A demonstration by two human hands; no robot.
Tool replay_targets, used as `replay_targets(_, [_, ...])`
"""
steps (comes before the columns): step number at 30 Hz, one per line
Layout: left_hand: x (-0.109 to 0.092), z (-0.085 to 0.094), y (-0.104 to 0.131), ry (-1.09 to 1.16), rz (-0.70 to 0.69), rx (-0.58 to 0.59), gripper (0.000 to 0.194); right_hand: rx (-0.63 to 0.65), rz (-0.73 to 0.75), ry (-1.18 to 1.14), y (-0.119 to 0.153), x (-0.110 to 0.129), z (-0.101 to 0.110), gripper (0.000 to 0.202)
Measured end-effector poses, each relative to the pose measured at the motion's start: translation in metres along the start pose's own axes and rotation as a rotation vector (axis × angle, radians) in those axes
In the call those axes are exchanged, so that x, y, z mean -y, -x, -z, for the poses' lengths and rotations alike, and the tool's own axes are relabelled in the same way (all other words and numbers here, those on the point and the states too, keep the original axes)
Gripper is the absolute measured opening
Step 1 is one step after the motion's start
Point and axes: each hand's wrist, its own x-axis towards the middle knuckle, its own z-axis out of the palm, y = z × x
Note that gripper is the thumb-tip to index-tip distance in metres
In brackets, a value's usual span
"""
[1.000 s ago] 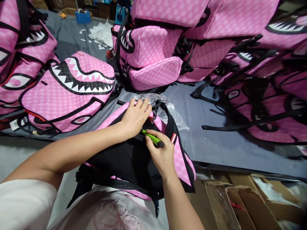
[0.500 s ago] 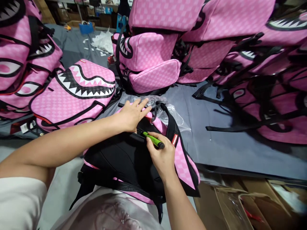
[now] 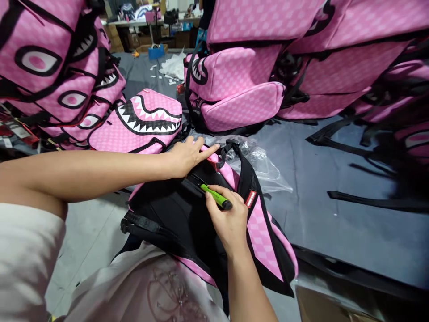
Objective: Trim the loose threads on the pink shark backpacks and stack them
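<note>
In front of me lies a pink and black backpack (image 3: 187, 214), its black padded back and straps turned up. My right hand (image 3: 231, 214) is closed around a green marker (image 3: 217, 196) with a black end; its tip points at a dark seam or zipper line on the black panel. My left hand (image 3: 187, 157) lies on the backpack's upper edge, fingers stretched out and partly over the pink fabric. Its thumb is hidden. A small red label (image 3: 250, 199) shows on the side strap.
Stacked pink backpacks (image 3: 244, 71) rise behind, with more piled at the left (image 3: 70, 89). One shark-mouth backpack (image 3: 144, 118) lies flat at left. Clear plastic wrap (image 3: 268, 167) sits on the grey-covered table (image 3: 301, 214). A cardboard box (image 3: 321, 304) stands below at right.
The view has shifted left, so most things appear further right. My left hand's fingers are less spread than before. My right hand keeps the marker at about the same spot on the backpack.
</note>
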Motion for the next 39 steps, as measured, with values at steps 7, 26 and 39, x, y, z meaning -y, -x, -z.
replay_targets(7, [0.011,-0.001,-0.001,-0.012,-0.115,0.002,0.114,-0.040,0.005,-0.033,-0.001,-0.004,0.001,0.012])
replay_targets(26, [-0.002,-0.019,0.002,0.150,0.270,-0.020,0.100,-0.039,-0.026,-0.084,-0.002,-0.015,-0.001,0.014])
replay_targets(39, [0.011,-0.021,-0.002,0.191,0.126,-0.008,0.093,-0.016,-0.042,-0.148,-0.017,-0.005,-0.037,0.017])
